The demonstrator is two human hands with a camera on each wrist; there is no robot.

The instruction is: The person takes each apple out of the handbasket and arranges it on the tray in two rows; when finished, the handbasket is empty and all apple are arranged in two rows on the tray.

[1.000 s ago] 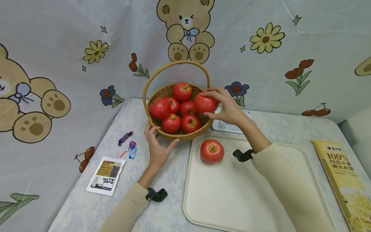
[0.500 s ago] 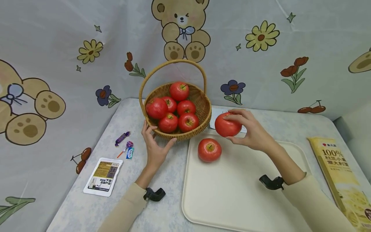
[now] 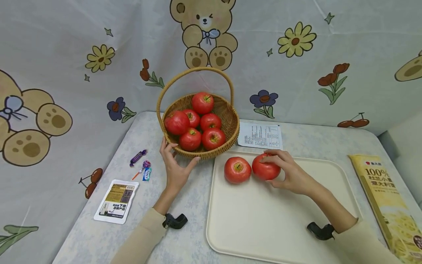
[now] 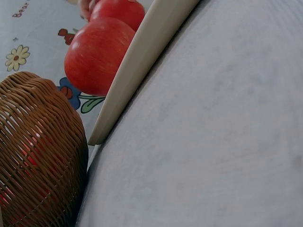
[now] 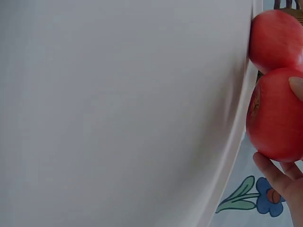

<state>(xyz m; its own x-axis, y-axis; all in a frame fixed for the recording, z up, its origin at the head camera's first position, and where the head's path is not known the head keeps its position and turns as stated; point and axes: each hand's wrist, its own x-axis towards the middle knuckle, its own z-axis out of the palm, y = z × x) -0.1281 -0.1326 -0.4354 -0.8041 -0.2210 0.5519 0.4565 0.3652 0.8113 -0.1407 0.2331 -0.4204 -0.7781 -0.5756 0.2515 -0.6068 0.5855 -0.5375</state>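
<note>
My right hand grips a red apple from its right side, at the back part of a cream tray. Just left of it, a second apple sits on the tray; in the right wrist view the held apple overlaps the other apple. Several more apples lie in a wicker basket with a tall arched handle. At the basket's front left, my left hand holds its side, thumb and fingers spread around the wall. The left wrist view shows the basket's woven side without the left fingers.
A printed white packet lies behind the tray. On the left are a purple-wrapped candy, a lollipop, a small blue packet and a white pouch. A yellow pasta package lies at the right.
My right hand has carried an apple out of the basket, to the right and down to the tray beside the other apple. The left hand has stayed at the basket.
</note>
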